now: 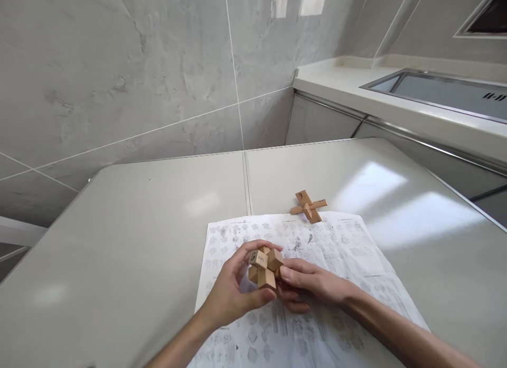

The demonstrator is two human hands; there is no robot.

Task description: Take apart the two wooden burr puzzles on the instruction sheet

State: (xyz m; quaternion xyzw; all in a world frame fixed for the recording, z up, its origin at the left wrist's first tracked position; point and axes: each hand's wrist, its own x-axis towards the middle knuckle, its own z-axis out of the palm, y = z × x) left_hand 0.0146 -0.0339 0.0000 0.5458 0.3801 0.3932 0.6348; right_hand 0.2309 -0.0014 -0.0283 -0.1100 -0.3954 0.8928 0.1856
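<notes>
A wooden burr puzzle (266,269) made of interlocked blocks is held above the printed paper sheet, with dark marks on one block end. My left hand (233,289) curves around its left side, fingers over the top and thumb at the bottom. On the right side, my right hand (304,283) pinches the puzzle between thumb and fingers; part of that grip is hidden. Beyond the hands, a second wooden piece of crossed flat bars (307,206) lies at the sheet's far edge, one bar marked with a dark character.
The wrinkled instruction sheet (225,236), printed with small diagrams, lies on a pale glossy table (158,225) with a seam across it. A grey tiled wall (138,67) stands behind. At the right, a counter (340,83) holds a sink (435,93).
</notes>
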